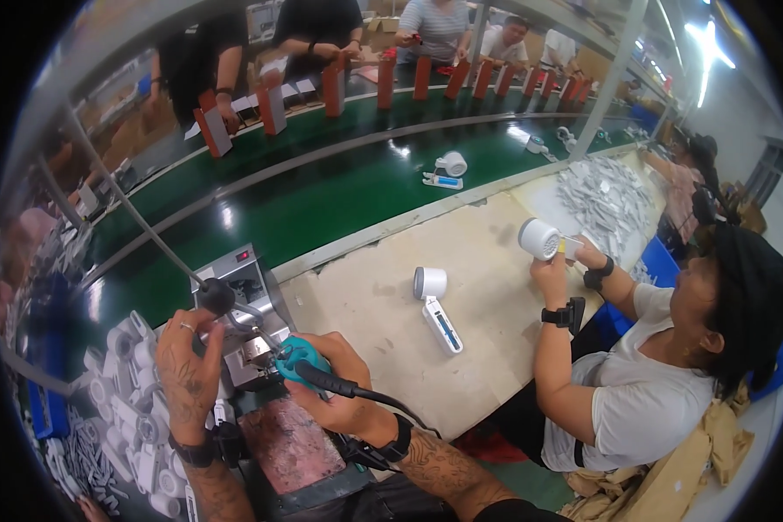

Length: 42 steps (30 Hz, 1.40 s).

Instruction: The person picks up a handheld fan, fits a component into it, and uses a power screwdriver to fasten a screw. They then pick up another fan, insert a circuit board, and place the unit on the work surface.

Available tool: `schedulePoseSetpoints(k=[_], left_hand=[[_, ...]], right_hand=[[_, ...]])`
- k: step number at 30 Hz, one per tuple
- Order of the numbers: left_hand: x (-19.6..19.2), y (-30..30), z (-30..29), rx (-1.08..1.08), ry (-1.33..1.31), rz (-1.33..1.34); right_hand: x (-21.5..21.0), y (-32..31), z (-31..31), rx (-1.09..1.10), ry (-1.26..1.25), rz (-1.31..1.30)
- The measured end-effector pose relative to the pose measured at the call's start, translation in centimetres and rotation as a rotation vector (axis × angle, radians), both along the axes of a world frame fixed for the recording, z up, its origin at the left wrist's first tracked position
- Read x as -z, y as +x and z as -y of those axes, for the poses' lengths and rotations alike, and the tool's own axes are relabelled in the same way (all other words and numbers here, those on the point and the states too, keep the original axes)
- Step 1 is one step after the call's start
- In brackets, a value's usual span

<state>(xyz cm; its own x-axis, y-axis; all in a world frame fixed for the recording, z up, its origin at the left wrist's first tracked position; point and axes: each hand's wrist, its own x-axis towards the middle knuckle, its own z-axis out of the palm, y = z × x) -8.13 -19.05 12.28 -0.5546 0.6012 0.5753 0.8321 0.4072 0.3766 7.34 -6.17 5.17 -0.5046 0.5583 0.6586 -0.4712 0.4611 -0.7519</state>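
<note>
My right hand (335, 383) is wrapped around the teal grip of a soldering iron (297, 357), whose black cord trails to the right. Its front end points at a small shiny metal part (257, 352) beside a metal box (239, 271) with a red display. My left hand (190, 365) is raised on the left of that box, thumb and fingers curled together just below a black ball-shaped end (216, 296) on a thin rod. What sits between those fingers is too small to make out. A worn reddish pad (291, 444) lies below my hands.
White housings (130, 409) are heaped at my left. A white handheld fan (439, 309) lies on the brown-covered table (365, 331). Beyond runs a green conveyor (339, 178) carrying white parts and orange boxes (333, 91). At right a co-worker (635, 374) holds a white fan head (539, 237).
</note>
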Motion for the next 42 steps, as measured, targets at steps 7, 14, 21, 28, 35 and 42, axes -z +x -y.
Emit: schedulePoseSetpoints(k=[7,14,21,28,35,42], left_hand=[[0.5,-0.2,-0.1,-0.018,0.030,-0.038],[0.4,-0.1,-0.3,-0.018,0.028,-0.067],[0.5,0.1,-0.1,-0.052,0.026,-0.029],[0.2,0.4,-0.2,-0.051,0.043,-0.043],[0.1,0.5,-0.2,-0.066,-0.027,-0.007],[0.3,0.0,0.3,-0.020,0.015,-0.029]], right_hand=[[0.2,-0.1,-0.1,0.002,-0.011,0.005],[0.4,-0.1,-0.1,-0.019,-0.024,0.004],[0.3,0.0,0.1,-0.016,-0.013,0.002],[0.3,-0.1,0.1,-0.004,0.009,-0.001],[0.4,-0.3,0.1,0.005,0.005,0.014],[-1.4,0.2,0.7,-0.119,-0.260,0.103]])
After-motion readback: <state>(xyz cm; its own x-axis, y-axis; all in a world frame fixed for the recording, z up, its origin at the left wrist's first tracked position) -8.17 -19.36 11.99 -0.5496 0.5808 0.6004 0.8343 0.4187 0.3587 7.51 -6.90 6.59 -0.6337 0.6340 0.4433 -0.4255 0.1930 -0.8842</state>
